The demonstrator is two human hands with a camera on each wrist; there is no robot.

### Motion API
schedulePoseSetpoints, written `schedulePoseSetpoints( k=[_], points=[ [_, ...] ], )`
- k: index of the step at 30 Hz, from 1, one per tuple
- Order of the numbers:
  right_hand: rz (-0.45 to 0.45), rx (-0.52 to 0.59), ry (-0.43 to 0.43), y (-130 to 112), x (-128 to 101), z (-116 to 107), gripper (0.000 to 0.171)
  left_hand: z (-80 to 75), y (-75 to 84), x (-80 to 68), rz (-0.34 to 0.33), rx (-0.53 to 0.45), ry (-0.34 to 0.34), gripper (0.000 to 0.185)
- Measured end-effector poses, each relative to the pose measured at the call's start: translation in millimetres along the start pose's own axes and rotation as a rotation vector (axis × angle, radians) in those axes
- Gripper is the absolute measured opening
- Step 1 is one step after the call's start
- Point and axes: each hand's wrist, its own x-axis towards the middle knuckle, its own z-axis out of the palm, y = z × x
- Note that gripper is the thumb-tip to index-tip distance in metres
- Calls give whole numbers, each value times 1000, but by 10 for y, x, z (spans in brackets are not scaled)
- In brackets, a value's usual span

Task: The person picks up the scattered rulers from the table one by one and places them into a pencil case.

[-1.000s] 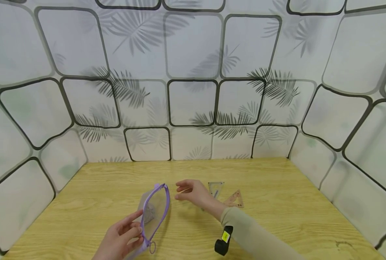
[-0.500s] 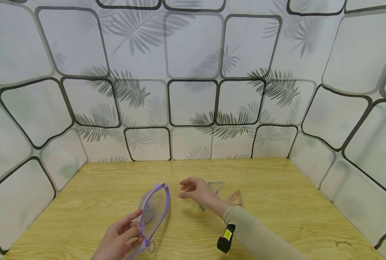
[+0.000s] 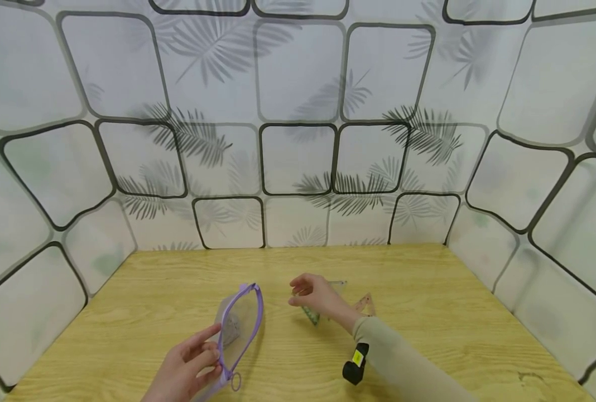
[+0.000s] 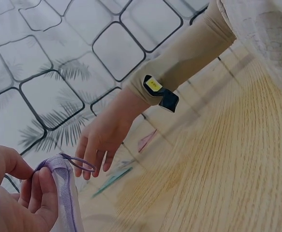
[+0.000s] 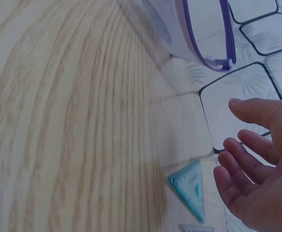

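Green, a set square [image 3: 311, 316] lies on the counter [image 3: 428, 352] below the right hand [image 3: 320, 294], the nearer one, loosely parted and holding nothing. The left hand [image 3: 184, 363] pinches a purple-rimmed pouch [image 3: 241, 321].

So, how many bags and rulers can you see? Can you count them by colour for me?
Purple-edged bag: 1
Green triangle ruler: 1
Pink triangle ruler: 1
Clear ruler, only partly showing: 1
Total: 4, which is 1 bag and 3 rulers
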Motion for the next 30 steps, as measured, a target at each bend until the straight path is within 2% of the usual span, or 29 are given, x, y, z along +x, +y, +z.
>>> schedulePoseSetpoints(
  k=[11, 30],
  points=[
    [13, -17, -12, 137, 0, -79, 47, -3, -34, 19, -1, -19, -16, 73],
    [-5, -57, -42, 357, -32, -191, 54, 36, -42, 33, -10, -23, 4, 73]
  ],
)
